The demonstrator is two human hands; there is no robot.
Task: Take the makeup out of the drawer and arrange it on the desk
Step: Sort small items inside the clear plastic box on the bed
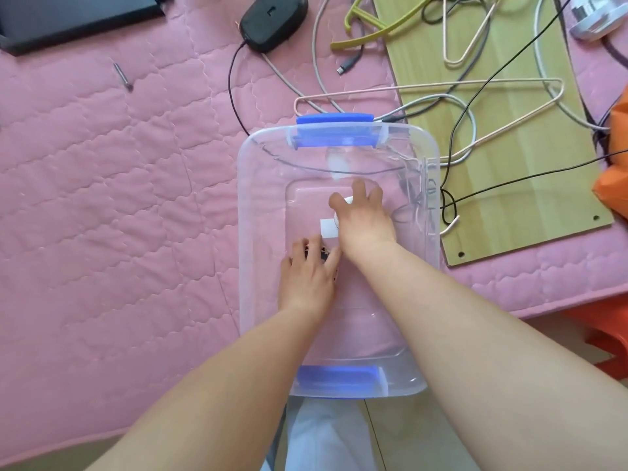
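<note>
A clear plastic storage box (258, 185) with blue latches (334, 119) stands on the pink quilted surface, its near end hanging over the edge. Both my hands are inside it. My right hand (363, 215) curls over a small round white item (348, 200) near the box's middle. My left hand (307, 270) lies over a dark patterned item (324, 255) on the box floor, fingers bent round it. A white label (328, 227) shows between the hands. Most of both items is hidden by my fingers.
A wooden board (509, 185) with hangers (373, 32) and tangled cables (455, 144) lies right of the box. A black mouse (273, 20) and a dark laptop (68, 18) sit at the back. A small metal pin (122, 76) lies on the quilt (102, 198). Something orange (615, 185) sits at the right edge.
</note>
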